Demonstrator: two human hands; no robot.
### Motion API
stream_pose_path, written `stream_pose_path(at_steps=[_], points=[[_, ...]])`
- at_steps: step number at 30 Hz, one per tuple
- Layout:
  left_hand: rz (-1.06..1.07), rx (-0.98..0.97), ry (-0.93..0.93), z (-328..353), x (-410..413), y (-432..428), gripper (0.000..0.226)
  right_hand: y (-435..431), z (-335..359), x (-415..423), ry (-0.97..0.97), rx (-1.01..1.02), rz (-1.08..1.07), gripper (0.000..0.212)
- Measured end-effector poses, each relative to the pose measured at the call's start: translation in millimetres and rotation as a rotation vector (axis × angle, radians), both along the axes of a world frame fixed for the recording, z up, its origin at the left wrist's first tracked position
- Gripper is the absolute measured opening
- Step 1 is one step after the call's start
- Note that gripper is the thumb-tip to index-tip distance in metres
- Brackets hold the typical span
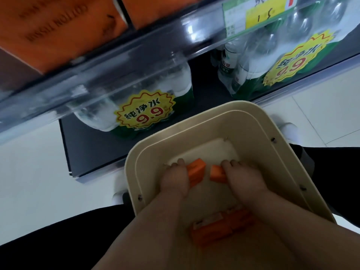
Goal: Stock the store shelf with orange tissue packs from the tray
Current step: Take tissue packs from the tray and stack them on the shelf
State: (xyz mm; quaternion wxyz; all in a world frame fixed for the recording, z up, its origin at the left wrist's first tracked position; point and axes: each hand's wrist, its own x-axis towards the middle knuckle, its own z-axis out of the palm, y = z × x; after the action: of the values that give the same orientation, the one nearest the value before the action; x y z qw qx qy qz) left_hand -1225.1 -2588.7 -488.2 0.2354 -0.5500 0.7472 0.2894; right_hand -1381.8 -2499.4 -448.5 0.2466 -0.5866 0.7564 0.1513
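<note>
I have both hands down inside the cream tray [253, 121], which sits low in front of the shelf unit. My left hand [175, 178] grips an orange tissue pack [196, 170], its fingers [181, 162] curled over the far edge. My right hand [243, 176] grips a second orange pack [217, 173] the same way, with its fingers curled round it. The two packs sit just beside each other near the tray's middle, with a narrow gap between them. I cannot tell whether they are clear of the tray floor.

More orange packs [224, 225] lie at the near end of the tray between my forearms, blurred. The upper shelf [116, 61] has a clear front rail and carries large orange tissue boxes [58, 32], with a yellow price tag [259, 14] to the right. On the dark bottom shelf [87, 143] stand wrapped water bottle bundles [136, 106] with yellow 9.9 stickers. White floor tiles [321, 114] lie around the tray.
</note>
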Motion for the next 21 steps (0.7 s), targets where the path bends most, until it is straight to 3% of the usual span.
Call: stream_pose_path(at_steps=[7,16,21], points=[[-0.025,-0.203,0.043,80.4,12.1,4.8,0.039,-1.3,60.1,10.5,0.059,-0.179,0.007,0.030],[-0.004,-0.389,0.199,214.8,36.1,25.6,0.030,10.4,167.9,28.1,0.171,-0.393,0.079,0.034],[0.051,-0.521,0.275,274.9,53.5,29.8,0.036,7.5,224.4,38.9,0.190,-0.518,0.114,0.050]])
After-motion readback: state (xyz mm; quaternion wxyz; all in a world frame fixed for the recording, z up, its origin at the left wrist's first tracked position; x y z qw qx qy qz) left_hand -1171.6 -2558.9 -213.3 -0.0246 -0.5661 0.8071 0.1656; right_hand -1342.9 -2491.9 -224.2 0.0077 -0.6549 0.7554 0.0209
